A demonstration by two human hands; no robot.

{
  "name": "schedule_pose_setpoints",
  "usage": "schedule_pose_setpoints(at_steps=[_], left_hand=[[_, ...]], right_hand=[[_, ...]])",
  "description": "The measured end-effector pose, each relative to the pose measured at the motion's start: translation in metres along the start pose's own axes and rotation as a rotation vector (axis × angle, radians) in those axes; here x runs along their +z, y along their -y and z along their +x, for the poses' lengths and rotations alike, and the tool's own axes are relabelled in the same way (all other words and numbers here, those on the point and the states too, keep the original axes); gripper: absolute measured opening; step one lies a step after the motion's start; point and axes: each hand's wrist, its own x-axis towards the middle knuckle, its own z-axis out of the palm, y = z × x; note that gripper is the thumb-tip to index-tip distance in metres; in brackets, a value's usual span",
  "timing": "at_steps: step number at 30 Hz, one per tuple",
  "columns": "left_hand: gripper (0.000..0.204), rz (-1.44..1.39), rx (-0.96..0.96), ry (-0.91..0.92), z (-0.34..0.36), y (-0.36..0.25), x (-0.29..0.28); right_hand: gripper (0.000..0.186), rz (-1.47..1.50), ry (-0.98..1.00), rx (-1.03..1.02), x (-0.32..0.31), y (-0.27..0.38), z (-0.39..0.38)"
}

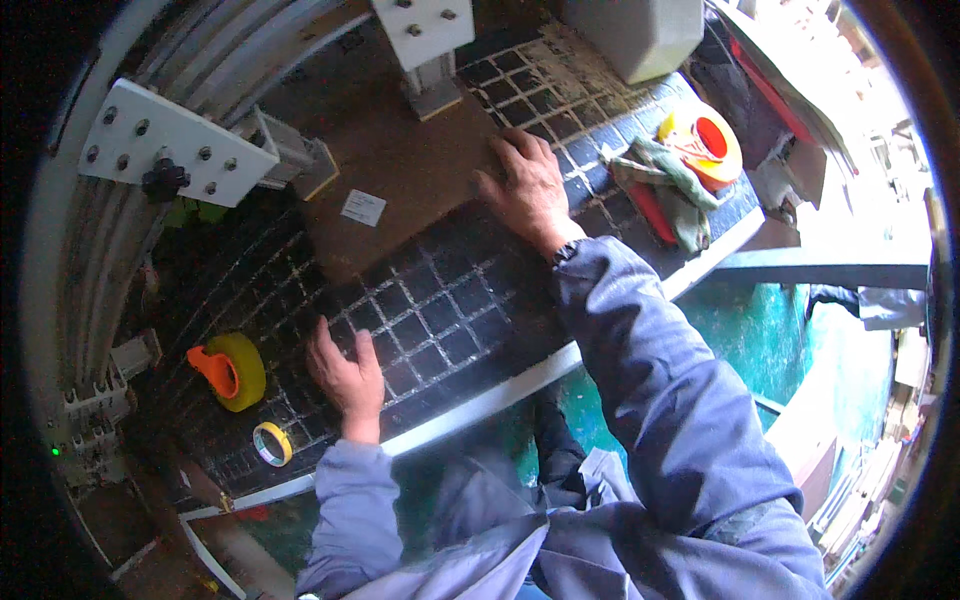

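Note:
A flat brown board [400,170] lies on a black gridded machine table [440,310]. My right hand [527,190] rests flat, fingers spread, on the board's near right corner. My left hand [345,372] lies palm down on the black grid near the table's front edge, holding nothing. A small white label [362,207] sticks to the board. Both forearms wear blue-grey sleeves.
A yellow tape dispenser with an orange handle [230,370] and a small yellow tape roll [271,443] lie left of my left hand. An orange-yellow tape roll [705,140] and green gloves [665,175] sit at the right. White bolted clamp plates [175,140] stand behind the board.

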Motion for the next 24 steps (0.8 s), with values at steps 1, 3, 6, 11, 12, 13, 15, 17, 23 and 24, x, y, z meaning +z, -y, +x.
schedule_pose_setpoints(at_steps=[1, 3, 6, 11, 12, 13, 15, 17, 23, 24], left_hand=[[0.066, 0.011, -0.009, 0.003, 0.001, 0.000, 0.002], [0.065, 0.012, 0.009, -0.015, 0.003, 0.001, 0.004], [0.063, 0.066, -0.012, -0.003, 0.005, 0.000, 0.003], [0.060, 0.096, -0.008, 0.009, 0.005, -0.001, 0.004], [0.060, 0.102, -0.006, 0.008, 0.005, -0.001, 0.004], [0.060, 0.102, 0.003, 0.002, 0.006, -0.002, 0.004], [0.059, 0.134, -0.008, 0.008, 0.006, -0.002, 0.004], [0.059, 0.146, -0.007, 0.015, 0.007, -0.003, 0.003], [0.059, 0.161, -0.003, 0.027, 0.008, -0.009, -0.001], [0.059, 0.162, -0.013, 0.026, 0.008, -0.010, -0.001]], right_hand=[[0.067, 0.032, 0.005, 0.027, -0.001, -0.001, -0.001], [0.079, 0.068, -0.032, 0.049, -0.002, -0.003, 0.000], [0.084, 0.138, -0.041, 0.075, -0.003, -0.006, 0.001], [0.092, 0.182, -0.033, 0.088, -0.002, -0.008, 0.002], [0.092, 0.172, 0.009, 0.114, -0.003, -0.007, 0.002], [0.089, 0.146, 0.008, 0.069, -0.003, -0.006, 0.003], [0.083, 0.077, 0.071, 0.048, -0.004, -0.003, 0.002], [0.079, 0.003, 0.107, 0.041, -0.005, 0.001, 0.002], [0.071, -0.027, 0.112, 0.028, -0.007, 0.006, 0.003], [0.071, -0.035, 0.115, 0.023, -0.006, 0.005, 0.003]])
